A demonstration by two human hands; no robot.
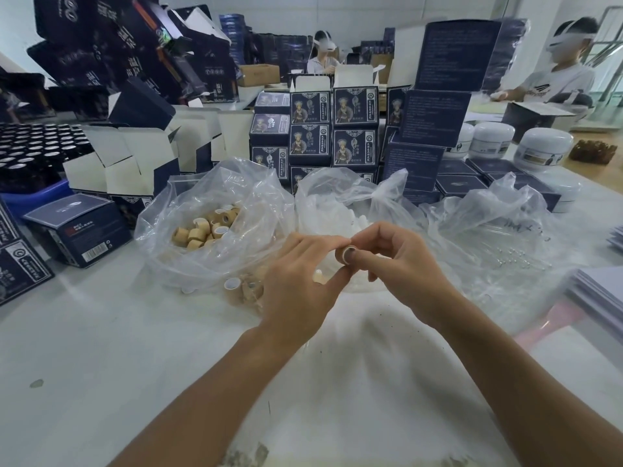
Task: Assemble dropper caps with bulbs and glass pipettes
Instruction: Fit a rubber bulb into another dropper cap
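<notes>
Both my hands meet above the table in front of three clear plastic bags. My left hand (296, 278) pinches a tan dropper cap (344, 255) between fingers and thumb, and a white bulb tip (318, 276) shows below it. My right hand (401, 264) pinches the same cap from the right, thumb on its open end. The left bag (215, 230) holds several tan caps. The middle bag (340, 203) holds white bulbs. The right bag (499, 237) holds thin glass pipettes. Loose caps (232, 284) lie on the table by the left bag.
Stacks of dark blue printed boxes (333, 129) stand behind the bags, with open cartons (128, 163) at left and white jars (542, 146) at right. A tray of dark bottles (30, 150) sits far left. Two people work at the back. White paper sheets (603, 294) lie at right.
</notes>
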